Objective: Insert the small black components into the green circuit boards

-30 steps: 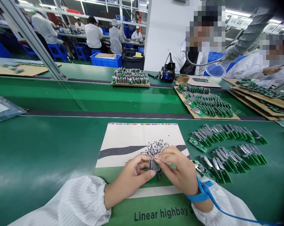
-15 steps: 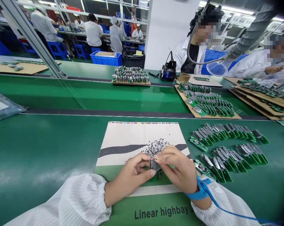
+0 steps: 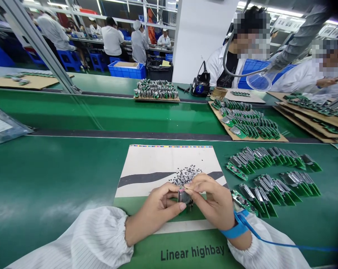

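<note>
A small circuit board [image 3: 182, 197] with a grey metal part on it is gripped between the thumb and fingers of my left hand [image 3: 160, 203]. My right hand [image 3: 212, 198] is closed in a pinch at the board's top edge; what its fingertips hold, if anything, is too small to make out. Both hands are over a printed cardboard sheet [image 3: 149, 158] lettered "Linear highbay". Just beyond my fingers lies a heap of tiny black-and-silver parts [image 3: 185, 173]. A blue strap [image 3: 236, 226] with a cord circles my right wrist.
Rows of circuit boards [image 3: 269, 157] stand to the right. More fill a cardboard tray [image 3: 282, 139] beyond the black rail, and another board pile [image 3: 156, 89] sits farther back. A clear fume funnel [image 3: 260, 80] hangs at upper right. Co-workers [image 3: 227, 67] sit across the bench.
My hands keep nearly the same place around the circuit board. The right fingertips have shifted slightly at its top edge. The view has moved a little.
</note>
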`<action>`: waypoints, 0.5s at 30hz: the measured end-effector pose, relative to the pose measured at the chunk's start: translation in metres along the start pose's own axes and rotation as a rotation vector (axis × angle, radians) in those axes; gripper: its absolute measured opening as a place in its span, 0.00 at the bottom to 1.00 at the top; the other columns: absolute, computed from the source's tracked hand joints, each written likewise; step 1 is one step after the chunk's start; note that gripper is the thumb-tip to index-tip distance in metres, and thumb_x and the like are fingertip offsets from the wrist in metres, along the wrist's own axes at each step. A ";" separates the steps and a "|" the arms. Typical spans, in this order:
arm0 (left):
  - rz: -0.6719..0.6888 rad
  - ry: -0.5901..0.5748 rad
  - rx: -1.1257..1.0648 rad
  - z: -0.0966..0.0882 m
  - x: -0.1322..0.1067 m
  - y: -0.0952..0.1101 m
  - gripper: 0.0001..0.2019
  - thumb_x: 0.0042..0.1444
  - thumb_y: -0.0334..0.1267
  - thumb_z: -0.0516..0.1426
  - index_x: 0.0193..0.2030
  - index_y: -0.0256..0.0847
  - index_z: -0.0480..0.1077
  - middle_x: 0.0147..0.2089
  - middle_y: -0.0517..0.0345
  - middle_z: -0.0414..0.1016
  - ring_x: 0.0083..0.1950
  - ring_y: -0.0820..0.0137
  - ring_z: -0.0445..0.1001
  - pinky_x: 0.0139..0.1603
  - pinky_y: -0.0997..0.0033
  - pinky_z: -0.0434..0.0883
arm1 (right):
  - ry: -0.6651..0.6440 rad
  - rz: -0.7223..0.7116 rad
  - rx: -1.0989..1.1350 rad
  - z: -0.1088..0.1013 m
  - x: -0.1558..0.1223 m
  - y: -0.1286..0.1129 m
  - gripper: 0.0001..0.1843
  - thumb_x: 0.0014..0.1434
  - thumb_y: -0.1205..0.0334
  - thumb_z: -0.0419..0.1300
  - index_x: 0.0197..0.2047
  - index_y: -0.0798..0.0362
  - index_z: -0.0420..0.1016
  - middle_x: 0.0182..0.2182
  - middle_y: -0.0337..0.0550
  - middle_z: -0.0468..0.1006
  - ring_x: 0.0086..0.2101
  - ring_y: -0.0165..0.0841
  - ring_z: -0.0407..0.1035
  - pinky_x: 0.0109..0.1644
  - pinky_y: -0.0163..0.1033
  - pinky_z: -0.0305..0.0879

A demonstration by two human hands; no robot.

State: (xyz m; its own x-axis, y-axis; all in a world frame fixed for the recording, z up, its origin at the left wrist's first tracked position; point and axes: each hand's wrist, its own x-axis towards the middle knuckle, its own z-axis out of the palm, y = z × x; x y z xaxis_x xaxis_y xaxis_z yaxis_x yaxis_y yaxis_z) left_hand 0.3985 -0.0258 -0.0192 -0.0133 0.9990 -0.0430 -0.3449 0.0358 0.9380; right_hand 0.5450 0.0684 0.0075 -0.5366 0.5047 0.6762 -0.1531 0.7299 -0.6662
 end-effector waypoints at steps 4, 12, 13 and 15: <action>0.004 -0.004 0.022 0.000 -0.001 0.001 0.09 0.54 0.36 0.63 0.41 0.42 0.71 0.42 0.56 0.73 0.45 0.69 0.73 0.40 0.74 0.72 | -0.028 -0.030 0.001 0.000 -0.001 0.001 0.16 0.56 0.80 0.57 0.40 0.48 0.68 0.33 0.43 0.78 0.33 0.34 0.71 0.35 0.42 0.70; 0.024 0.020 0.127 0.000 -0.001 0.002 0.07 0.55 0.35 0.61 0.41 0.41 0.71 0.41 0.56 0.73 0.41 0.69 0.74 0.39 0.72 0.73 | -0.058 -0.094 -0.064 -0.001 -0.002 0.001 0.16 0.58 0.78 0.56 0.43 0.47 0.68 0.31 0.41 0.78 0.32 0.34 0.71 0.35 0.42 0.69; 0.024 0.026 0.138 0.000 -0.001 0.002 0.07 0.55 0.35 0.61 0.41 0.41 0.71 0.41 0.56 0.73 0.40 0.69 0.74 0.39 0.72 0.73 | -0.036 -0.037 -0.020 0.000 -0.003 0.002 0.15 0.58 0.77 0.57 0.41 0.47 0.68 0.32 0.41 0.78 0.33 0.34 0.72 0.35 0.42 0.70; 0.020 0.029 0.148 0.000 -0.001 0.002 0.07 0.55 0.35 0.62 0.41 0.41 0.71 0.41 0.55 0.73 0.41 0.69 0.74 0.38 0.72 0.73 | 0.004 0.066 0.063 0.001 -0.005 0.004 0.13 0.58 0.76 0.59 0.39 0.47 0.68 0.32 0.41 0.78 0.34 0.35 0.73 0.36 0.42 0.72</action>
State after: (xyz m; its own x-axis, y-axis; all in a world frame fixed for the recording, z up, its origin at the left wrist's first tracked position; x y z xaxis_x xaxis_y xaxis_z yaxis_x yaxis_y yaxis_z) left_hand 0.3981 -0.0269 -0.0173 -0.0467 0.9984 -0.0317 -0.2020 0.0216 0.9791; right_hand 0.5459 0.0683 0.0011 -0.5441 0.5527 0.6313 -0.1692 0.6646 -0.7278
